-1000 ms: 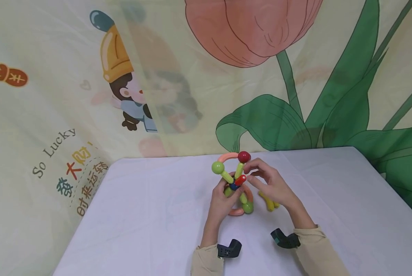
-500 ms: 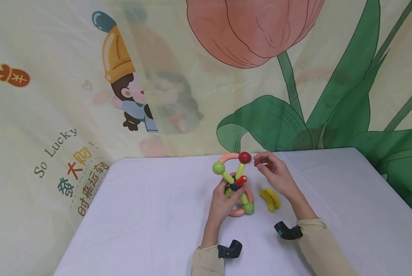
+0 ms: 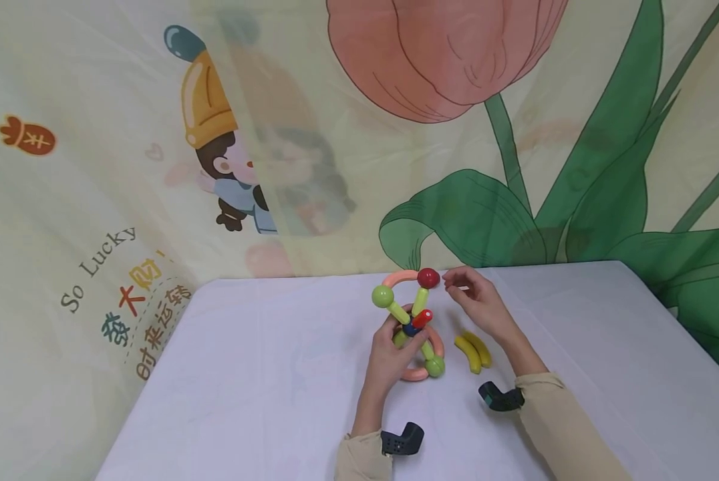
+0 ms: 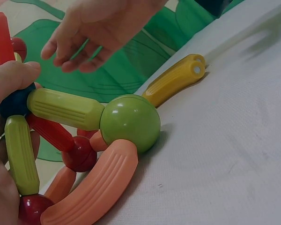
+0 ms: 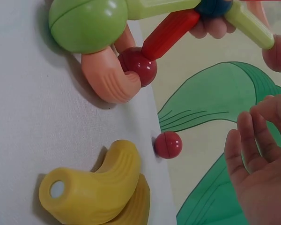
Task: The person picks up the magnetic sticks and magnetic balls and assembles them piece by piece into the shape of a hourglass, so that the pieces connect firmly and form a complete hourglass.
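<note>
A ball-and-stick magnetic construction (image 3: pixel 399 313) stands upright on the table, with light green straight sticks, orange curved sticks and red and green balls. My left hand (image 3: pixel 389 357) grips it around the dark blue hub ball (image 5: pixel 214 7), thumb in front. From that hub a short red stick (image 3: pixel 422 318) points outward. A red ball (image 3: pixel 428 278) sits at the top right, a green ball (image 3: pixel 383 296) at the top left. Just right of the top red ball, my right hand (image 3: pixel 482 300) hovers with loosely bent fingers; its palm shows bare in the right wrist view.
Two yellow curved sticks (image 3: pixel 473 351) lie side by side on the white-covered table (image 3: pixel 263 374), right of the construction. A loose red ball (image 5: pixel 168 145) rests near the table's far edge. Behind hangs a printed curtain (image 3: pixel 456 147) with a tulip.
My right hand has drawn back from the construction to the right, uncovering the yellow sticks, and then paused there. The left hand keeps its grip, and the construction stays in place.
</note>
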A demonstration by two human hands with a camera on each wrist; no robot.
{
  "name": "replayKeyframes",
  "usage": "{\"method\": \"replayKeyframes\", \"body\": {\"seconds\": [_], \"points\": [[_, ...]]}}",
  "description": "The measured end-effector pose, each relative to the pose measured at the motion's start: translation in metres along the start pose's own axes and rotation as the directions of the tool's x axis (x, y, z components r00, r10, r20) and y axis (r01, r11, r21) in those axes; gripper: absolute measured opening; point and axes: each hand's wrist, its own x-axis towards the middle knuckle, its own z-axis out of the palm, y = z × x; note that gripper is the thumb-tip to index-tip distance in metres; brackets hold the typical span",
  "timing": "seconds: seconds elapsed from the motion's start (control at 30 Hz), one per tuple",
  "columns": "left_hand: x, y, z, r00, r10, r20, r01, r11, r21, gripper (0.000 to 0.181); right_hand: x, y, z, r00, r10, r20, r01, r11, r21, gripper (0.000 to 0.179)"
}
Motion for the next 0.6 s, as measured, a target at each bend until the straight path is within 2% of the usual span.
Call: {"method": "replayKeyframes", "body": {"seconds": [0.1,0.33,0.6], "points": [[0.000,0.000,0.000,1.000,0.008,0.000,-0.008,1.000,0.001,0.044,0.002,-0.006,0.001,1.000,0.003,0.003,-0.003,0.999,-0.038,0.025],[0.000,0.000,-0.001,1.000,0.030,0.004,-0.030,1.000,0.005,0.045,0.020,0.022,0.003,0.999,0.032,0.017,-0.031,0.998,-0.060,0.025],[0.001,-0.002,-0.001,1.000,0.026,-0.003,-0.026,0.999,0.018,0.046,0.036,0.034,0.008,0.996,0.078,0.043,-0.073,0.993,-0.088,0.033]]}}
